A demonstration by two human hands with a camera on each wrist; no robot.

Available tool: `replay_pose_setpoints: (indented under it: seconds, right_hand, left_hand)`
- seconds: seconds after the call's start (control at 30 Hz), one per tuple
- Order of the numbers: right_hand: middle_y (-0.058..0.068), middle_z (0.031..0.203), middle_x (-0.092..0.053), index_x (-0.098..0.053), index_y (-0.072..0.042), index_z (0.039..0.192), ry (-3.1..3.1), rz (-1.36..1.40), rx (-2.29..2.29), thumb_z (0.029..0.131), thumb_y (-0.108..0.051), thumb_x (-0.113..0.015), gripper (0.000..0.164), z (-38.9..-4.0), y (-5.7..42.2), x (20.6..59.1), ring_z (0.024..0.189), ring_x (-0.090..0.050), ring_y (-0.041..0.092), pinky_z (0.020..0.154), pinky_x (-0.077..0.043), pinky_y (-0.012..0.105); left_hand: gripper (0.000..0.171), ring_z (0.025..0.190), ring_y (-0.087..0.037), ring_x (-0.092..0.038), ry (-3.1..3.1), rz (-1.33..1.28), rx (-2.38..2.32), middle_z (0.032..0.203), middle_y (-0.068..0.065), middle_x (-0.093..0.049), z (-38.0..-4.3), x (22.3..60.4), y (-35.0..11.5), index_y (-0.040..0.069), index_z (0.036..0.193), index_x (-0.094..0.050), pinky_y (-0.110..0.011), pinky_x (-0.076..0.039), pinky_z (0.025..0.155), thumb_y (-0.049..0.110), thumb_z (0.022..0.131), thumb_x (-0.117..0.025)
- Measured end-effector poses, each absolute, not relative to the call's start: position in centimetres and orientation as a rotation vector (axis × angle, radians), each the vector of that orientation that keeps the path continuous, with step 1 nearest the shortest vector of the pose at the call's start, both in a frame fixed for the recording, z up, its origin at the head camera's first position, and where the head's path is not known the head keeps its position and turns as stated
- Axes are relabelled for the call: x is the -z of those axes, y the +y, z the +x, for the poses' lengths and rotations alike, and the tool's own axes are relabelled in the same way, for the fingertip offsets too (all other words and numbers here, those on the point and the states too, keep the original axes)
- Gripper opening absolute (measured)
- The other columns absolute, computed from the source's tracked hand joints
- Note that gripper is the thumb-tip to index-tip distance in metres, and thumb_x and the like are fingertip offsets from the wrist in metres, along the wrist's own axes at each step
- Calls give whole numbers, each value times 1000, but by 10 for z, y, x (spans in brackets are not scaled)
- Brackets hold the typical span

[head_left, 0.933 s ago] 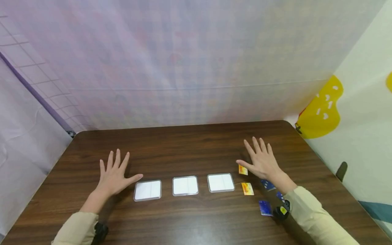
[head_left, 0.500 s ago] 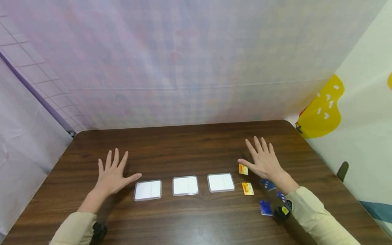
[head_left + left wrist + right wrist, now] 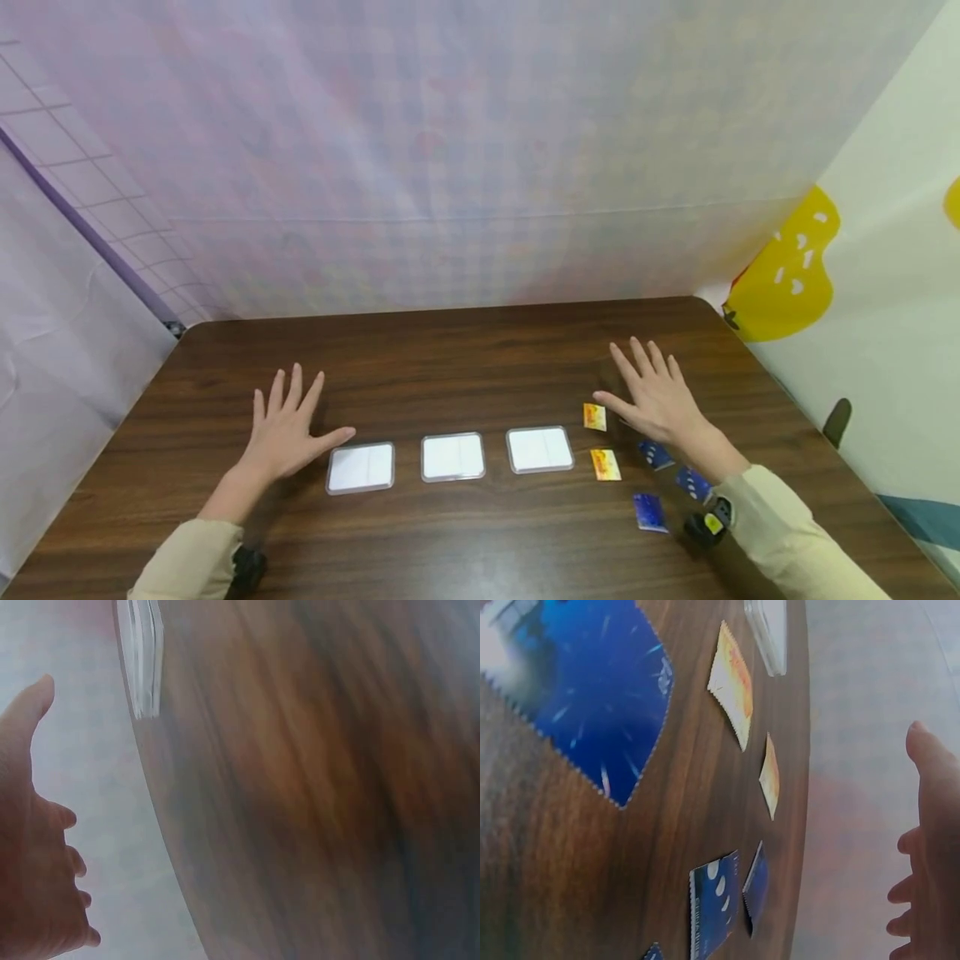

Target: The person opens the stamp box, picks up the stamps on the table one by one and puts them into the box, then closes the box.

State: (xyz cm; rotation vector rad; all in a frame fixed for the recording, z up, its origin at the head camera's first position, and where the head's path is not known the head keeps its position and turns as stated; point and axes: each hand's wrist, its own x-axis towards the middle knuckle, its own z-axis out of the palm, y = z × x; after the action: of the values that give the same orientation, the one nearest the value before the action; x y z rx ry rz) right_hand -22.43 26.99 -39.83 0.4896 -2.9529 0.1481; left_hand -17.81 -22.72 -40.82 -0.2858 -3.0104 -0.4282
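Observation:
My left hand (image 3: 285,437), fingers spread, is at the left of the table, its thumb near the leftmost clear-rimmed case (image 3: 361,467). Two more such cases, a middle one (image 3: 453,457) and a right one (image 3: 540,449), complete a row; white shows inside each. On the right, my right hand (image 3: 660,404) is also spread and holds nothing. Beside it lie two yellow-orange stamps (image 3: 605,464) with perforated edges, plainer in the right wrist view. Under and below that hand are several blue stamps (image 3: 649,512); one has white moon shapes (image 3: 714,900). Both hands appear raised off the table.
The brown wood-grain table (image 3: 450,550) has rounded far corners. A pale checked cloth (image 3: 465,150) hangs behind it. At the right is a white wall covering with a yellow pear-like print (image 3: 787,275). Dark devices (image 3: 247,571) are strapped to both wrists.
My right hand has shifted slightly right, uncovering more of the blue stamps and the upper yellow-orange one. My left hand has moved a little right too. The cases and stamps stay put.

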Motion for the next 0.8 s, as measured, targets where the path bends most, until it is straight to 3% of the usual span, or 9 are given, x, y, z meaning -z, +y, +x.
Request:
replay_pose_setpoints:
  seconds: [0.43, 0.63, 0.8]
  right_hand:
    - [24, 145, -20, -19, -9, 145, -2896, 580, -302, 86, -55, -46, 80, -220, 264, 392, 130, -19, 46, 103, -15, 59]
    - [20, 142, -29, -28, -7, 141, -2774, 737, -553, 90, -37, -51, 63, -218, 262, 399, 127, -28, 41, 100, -23, 57]
    - [18, 138, -37, -34, -7, 138, -2670, 887, -816, 92, -20, -48, 50, -217, 258, 406, 126, -31, 38, 98, -24, 59]
  left_hand:
    - [93, 135, -42, -1, -2974, -460, 565, 149, -22, -5, -183, 412, -193, 7, 144, -19, -63, -2, 102, 62, 78, -54]
    - [90, 135, -38, -6, -2923, -553, 727, 150, -17, -10, -184, 412, -167, 11, 145, -20, -61, -13, 103, 60, 78, -56]
    - [80, 134, -37, -14, -2849, -625, 1091, 149, -14, -16, -180, 408, -141, 11, 144, -22, -61, -21, 100, 47, 82, -59]
